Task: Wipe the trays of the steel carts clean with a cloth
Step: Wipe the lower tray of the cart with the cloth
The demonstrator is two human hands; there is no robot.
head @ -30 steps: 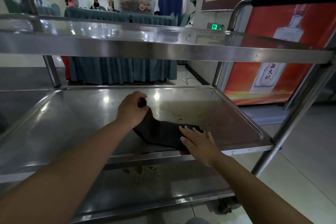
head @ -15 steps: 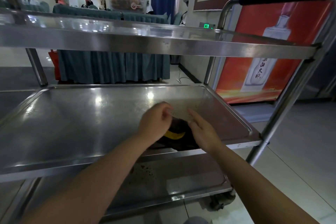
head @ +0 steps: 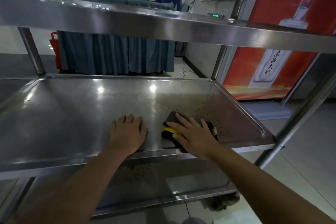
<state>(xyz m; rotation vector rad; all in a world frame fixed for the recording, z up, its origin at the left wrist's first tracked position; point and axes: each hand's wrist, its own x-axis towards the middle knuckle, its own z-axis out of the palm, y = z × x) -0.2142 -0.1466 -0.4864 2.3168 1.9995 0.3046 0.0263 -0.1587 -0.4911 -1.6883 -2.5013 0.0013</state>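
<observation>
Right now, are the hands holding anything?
Nothing is gripped. The right hand presses flat on top of the dark cloth; the left hand rests flat on the middle tray.

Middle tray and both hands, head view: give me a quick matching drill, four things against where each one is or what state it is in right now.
Things:
1. left hand
2. right hand
3. dark cloth
4. brown specks

Places or states:
A. scattered over the right part of the middle tray
B. flat on bare steel, holding nothing
C. folded, a yellow strip showing, under a hand
D. pressing down on the cloth, fingers spread

Pairs: 1-B, 2-D, 3-C, 4-A
</observation>
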